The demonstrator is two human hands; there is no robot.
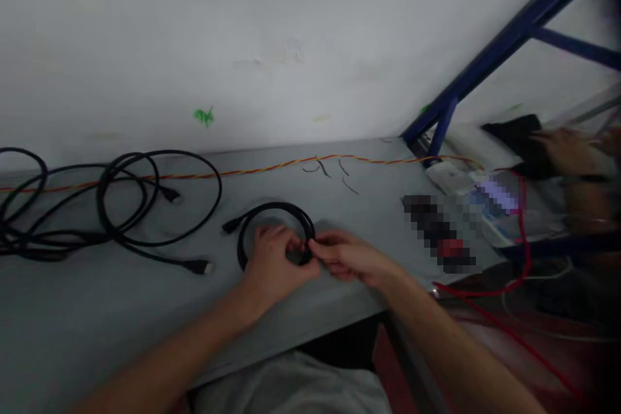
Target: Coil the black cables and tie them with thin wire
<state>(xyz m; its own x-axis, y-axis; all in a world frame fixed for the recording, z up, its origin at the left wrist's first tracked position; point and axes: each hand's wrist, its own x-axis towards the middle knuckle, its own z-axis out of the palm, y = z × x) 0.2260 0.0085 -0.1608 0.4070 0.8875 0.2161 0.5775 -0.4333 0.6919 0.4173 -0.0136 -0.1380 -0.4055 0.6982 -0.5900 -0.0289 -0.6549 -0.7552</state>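
A black cable (279,206) is wound into a small coil on the grey tabletop, its plug (231,226) sticking out at the left. My left hand (276,252) reaches over the near side of the coil, fingers curled round the cable inside the loop. At the coil's right side my right hand (347,253) pinches the cable between thumb and fingers. Both hands meet near the same stretch of cable. The other end of this cable is hidden by my hands.
Looser black cables (160,242) with plugs lie at the left. A twisted red-yellow wire (272,167) runs along the back, near short dark ties (323,168). Right are a blurred dark object (431,226), a blue metal frame (456,90), a red cable (521,252) and another person's hand (567,149).
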